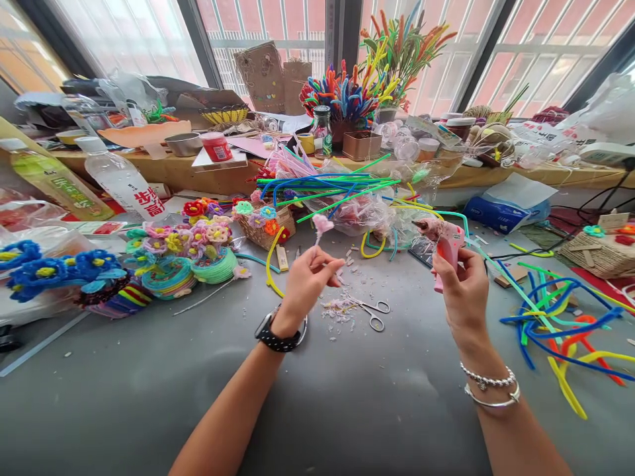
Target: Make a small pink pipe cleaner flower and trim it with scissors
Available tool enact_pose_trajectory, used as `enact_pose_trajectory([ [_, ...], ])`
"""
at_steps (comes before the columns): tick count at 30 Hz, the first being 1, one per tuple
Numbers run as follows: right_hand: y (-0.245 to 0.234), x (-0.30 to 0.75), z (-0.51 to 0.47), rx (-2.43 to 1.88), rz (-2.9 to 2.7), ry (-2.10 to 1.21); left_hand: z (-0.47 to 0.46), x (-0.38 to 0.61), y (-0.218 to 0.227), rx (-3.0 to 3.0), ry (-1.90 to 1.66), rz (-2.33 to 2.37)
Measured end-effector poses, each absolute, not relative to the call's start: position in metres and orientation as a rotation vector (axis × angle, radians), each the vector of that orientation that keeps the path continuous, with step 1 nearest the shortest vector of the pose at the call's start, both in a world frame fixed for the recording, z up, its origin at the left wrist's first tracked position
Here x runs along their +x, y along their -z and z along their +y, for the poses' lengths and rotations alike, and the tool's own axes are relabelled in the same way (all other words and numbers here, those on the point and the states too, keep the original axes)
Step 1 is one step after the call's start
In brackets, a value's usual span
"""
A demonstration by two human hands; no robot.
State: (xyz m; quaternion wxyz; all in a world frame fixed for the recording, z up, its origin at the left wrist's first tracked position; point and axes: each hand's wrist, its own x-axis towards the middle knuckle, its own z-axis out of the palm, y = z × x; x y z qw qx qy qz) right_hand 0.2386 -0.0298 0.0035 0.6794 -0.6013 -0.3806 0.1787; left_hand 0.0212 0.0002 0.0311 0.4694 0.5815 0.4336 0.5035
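Observation:
My left hand point(308, 281) pinches the thin stem of a small pink pipe-cleaner flower point(322, 225), held upright above the grey table point(149, 383). A black watch sits on that wrist. My right hand point(461, 291) is wrapped round the handle of a pink glue gun point(443, 239), whose nozzle points left toward the flower with a gap between them. Silver bracelets ring the right wrist. Small scissors point(373, 313) lie on the table between my hands, beside pink trimmings point(338, 309).
Finished pipe-cleaner flowers point(193, 248) and blue ones point(54, 268) sit at left, a wicker basket of flowers point(266, 225) behind. Loose pipe cleaners point(555, 324) sprawl at right, more in a bag point(342, 192). Bottles point(119, 178) and clutter line the window ledge.

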Motion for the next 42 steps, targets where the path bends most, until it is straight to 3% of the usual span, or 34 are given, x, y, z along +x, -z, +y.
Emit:
enact_pose_trajectory([
  [20, -0.009, 0.241, -0.029, -1.312, -0.745, -0.425, -0.022, -0.085, -0.034, 1.262, -1.454, 1.666],
  [42, -0.007, 0.243, -0.027, -1.339, -0.764, -0.427, -0.031, -0.111, -0.028, 1.288, -1.521, 1.642],
])
